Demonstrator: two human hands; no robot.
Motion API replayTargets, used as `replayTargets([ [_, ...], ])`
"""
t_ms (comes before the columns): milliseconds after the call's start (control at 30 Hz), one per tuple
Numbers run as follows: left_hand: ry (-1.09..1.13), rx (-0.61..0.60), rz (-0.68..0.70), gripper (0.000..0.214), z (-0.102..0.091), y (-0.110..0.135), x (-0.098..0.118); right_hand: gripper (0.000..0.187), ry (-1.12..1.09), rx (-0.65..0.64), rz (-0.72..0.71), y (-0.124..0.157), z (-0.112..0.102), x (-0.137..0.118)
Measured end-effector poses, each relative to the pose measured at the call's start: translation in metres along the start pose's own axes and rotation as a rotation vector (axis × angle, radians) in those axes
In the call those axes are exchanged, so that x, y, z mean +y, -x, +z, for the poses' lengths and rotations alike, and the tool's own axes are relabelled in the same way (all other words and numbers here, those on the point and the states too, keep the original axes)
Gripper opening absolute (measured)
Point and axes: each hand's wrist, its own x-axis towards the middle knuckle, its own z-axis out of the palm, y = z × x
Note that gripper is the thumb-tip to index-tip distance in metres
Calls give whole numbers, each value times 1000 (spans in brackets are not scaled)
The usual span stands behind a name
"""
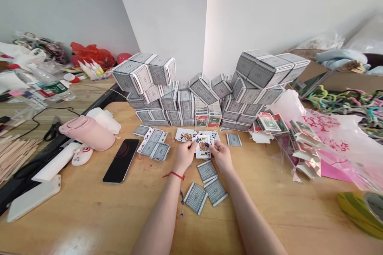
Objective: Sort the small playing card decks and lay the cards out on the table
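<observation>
Both sets of fingers (191, 147) are clamped on a face-up court card (203, 151) — the left hand (184, 154) at its left side, the right hand (222, 155) at its right, with a dark-nailed thumb laid on its face. It sits between the hands, over the middle of the worktop (119, 215). A red cord (177, 175) circles the left wrist. Just beyond the fingers are face-up cards (182, 134); nearer the person, between the forearms, lie three patterned pieces (196, 198), backs up. To the left is an overlapping cluster of cards (154, 143), then a black-screened phone (121, 161) and a pink bottle (88, 131) on its side. A lone back-up card (234, 140) lies right of the right hand. Behind it all stands a wall of patterned blocks (187, 105), higher at both ends — farther right, opened card boxes (308, 143), crumpled plastic (338, 127) and a yellow-green tape roll (354, 211).
</observation>
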Motion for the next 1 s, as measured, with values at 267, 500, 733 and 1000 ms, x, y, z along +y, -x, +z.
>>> replayTargets([
  [267, 12, 9, 4, 46, -1, -1, 2, 37, 15, 19, 13, -3, -3, 5],
  [500, -37, 19, 23, 46, 0, 0, 0, 35, 30, 35, -7, -2, -2, 5],
  [733, -1, 13, 16, 48, -1, 0, 2, 31, 43, 62, -35, -3, -1, 7],
  [1000, 315, 23, -110, 42, 1, -1, -8, 32, 7, 104, -42, -3, -1, 8],
])
